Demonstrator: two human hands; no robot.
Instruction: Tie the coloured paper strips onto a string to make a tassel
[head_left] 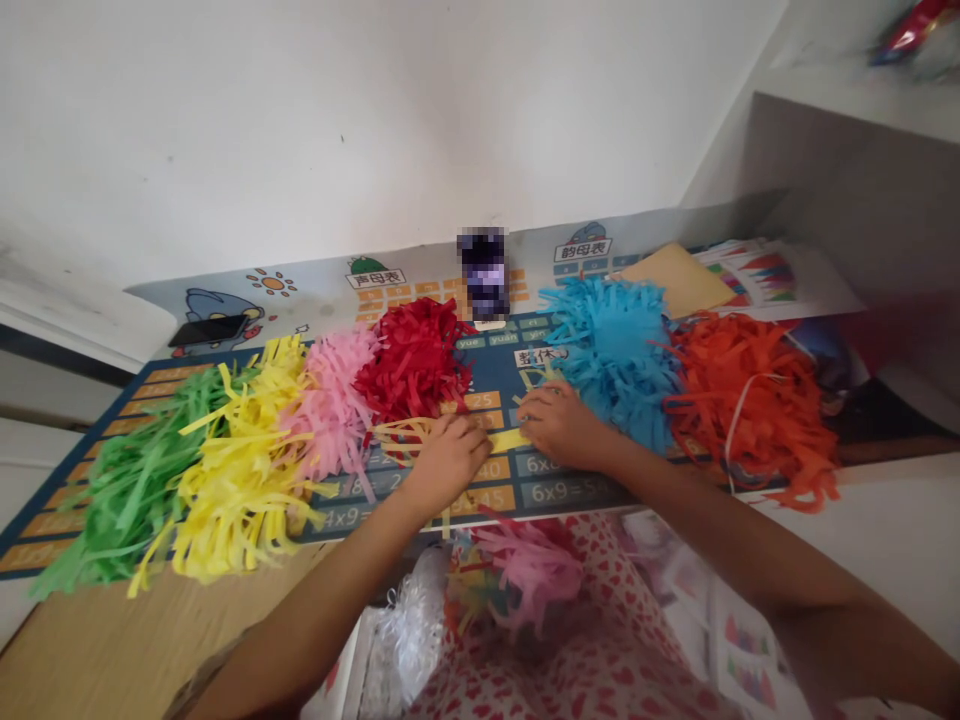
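A short yellow paper strip [508, 440] lies flat between my two hands on the printed desk mat. My left hand [451, 455] is closed on the strip's left part, with pale yellow fringe spreading out to its left. On the right end, my right hand [556, 422] has its fingers curled around the strip, and some fringe shows just above it. A red fringed paper bundle [412, 360] sits beyond my left hand. Beyond my right hand is a blue fringed bundle [619, 345].
Pink [334, 395], yellow [247, 480] and green [150, 470] bundles line the left; an orange bundle [754, 400] is at right. A black phone [210, 330] lies at back left. Multicoloured fringe [525, 570] and silvery tinsel [416, 620] are below the desk edge.
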